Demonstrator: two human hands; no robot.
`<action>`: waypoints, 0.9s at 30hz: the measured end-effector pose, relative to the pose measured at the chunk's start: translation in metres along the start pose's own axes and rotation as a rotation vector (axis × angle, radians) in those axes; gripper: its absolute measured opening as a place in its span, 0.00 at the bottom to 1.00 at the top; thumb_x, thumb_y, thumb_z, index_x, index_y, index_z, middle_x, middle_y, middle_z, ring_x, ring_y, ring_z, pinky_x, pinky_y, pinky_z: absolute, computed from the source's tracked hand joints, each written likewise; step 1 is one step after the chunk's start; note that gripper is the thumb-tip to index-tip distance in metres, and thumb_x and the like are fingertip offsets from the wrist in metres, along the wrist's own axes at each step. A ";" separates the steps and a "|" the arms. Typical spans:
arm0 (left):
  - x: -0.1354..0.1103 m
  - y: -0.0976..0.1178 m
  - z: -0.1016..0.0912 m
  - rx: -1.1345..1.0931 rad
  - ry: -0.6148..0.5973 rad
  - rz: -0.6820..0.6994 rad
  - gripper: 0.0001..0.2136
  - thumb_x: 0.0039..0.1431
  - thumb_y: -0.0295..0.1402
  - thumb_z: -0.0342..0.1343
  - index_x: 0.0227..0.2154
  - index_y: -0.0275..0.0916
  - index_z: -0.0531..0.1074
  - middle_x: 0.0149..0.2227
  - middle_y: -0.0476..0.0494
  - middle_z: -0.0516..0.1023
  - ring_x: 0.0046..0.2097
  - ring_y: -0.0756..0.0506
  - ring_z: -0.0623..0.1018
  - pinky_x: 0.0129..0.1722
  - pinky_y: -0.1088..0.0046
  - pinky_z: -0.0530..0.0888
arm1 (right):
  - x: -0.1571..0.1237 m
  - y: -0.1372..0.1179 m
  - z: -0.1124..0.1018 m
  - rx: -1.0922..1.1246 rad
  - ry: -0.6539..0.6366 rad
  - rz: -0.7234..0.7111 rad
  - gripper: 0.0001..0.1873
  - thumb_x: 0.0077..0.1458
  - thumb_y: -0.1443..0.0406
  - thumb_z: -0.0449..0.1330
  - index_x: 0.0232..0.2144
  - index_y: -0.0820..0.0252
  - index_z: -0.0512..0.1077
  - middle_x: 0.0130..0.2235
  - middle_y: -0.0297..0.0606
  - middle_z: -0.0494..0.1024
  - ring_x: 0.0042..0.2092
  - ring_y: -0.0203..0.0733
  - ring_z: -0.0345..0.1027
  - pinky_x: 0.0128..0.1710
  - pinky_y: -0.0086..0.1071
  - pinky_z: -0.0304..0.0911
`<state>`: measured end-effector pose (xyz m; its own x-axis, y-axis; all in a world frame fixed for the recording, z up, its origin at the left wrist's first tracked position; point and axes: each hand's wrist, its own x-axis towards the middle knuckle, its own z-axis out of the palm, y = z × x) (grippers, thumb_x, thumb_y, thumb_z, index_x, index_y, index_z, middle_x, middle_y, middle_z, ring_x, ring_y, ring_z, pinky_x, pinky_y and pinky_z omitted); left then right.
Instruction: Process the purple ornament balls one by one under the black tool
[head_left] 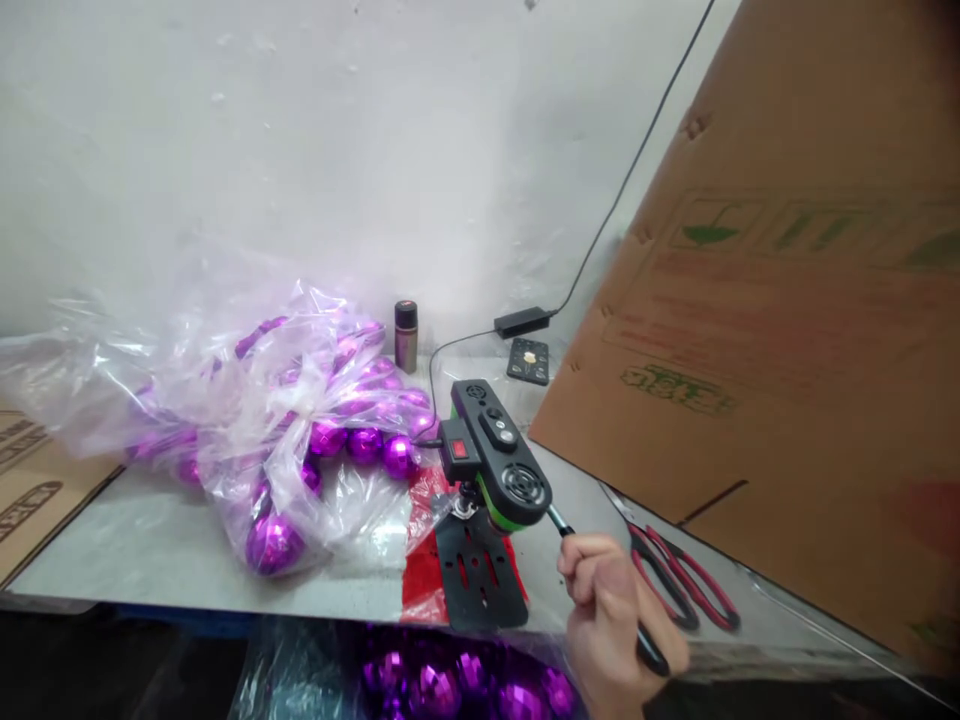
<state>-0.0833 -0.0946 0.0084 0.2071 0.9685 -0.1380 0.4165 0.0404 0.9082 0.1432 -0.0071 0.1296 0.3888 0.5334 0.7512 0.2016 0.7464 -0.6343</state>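
Observation:
My right hand (619, 625) is closed around the black handle of a screwdriver (649, 648). Its metal shaft points up and left to the near end of a black and green device (491, 450), where the tip is hidden. A small black box with a red switch (459, 450) sits on the device's left side. The device stands over a slotted black metal plate (480, 575) lying on red material. Just right of my hand are shears with red and black handles (686, 580). My left hand is out of view.
Shiny purple balls (274, 543) in clear plastic wrap (247, 430) cover the left of the table. A large cardboard box (750, 350) leans in from the right. Behind stand a small bottle (406, 338), a black adapter (523, 321) with its cable, and a dark square plate (528, 362).

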 end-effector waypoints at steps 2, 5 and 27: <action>0.030 0.018 -0.029 0.052 0.064 0.068 0.18 0.66 0.56 0.61 0.29 0.50 0.81 0.32 0.46 0.83 0.36 0.40 0.84 0.39 0.63 0.83 | 0.000 0.001 0.000 0.017 -0.003 -0.007 0.22 0.73 0.67 0.57 0.23 0.57 0.64 0.22 0.30 0.65 0.28 0.38 0.68 0.29 0.33 0.55; 0.089 0.051 -0.074 0.241 0.371 0.169 0.17 0.70 0.50 0.54 0.37 0.45 0.80 0.39 0.40 0.85 0.43 0.37 0.85 0.51 0.58 0.81 | 0.000 0.000 0.001 0.024 0.002 0.003 0.22 0.73 0.67 0.57 0.23 0.57 0.63 0.23 0.31 0.66 0.28 0.37 0.67 0.28 0.32 0.54; 0.081 0.048 -0.059 -1.161 0.282 -0.287 0.27 0.66 0.44 0.65 0.61 0.35 0.68 0.50 0.31 0.85 0.45 0.36 0.88 0.42 0.61 0.87 | 0.029 -0.033 0.016 -0.010 -0.031 0.111 0.27 0.75 0.63 0.57 0.20 0.57 0.61 0.22 0.30 0.64 0.26 0.34 0.64 0.27 0.31 0.55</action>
<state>-0.0987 -0.0003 0.0635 -0.0204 0.9017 -0.4318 -0.6497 0.3163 0.6913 0.1339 -0.0098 0.1753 0.3813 0.6247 0.6814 0.1682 0.6779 -0.7156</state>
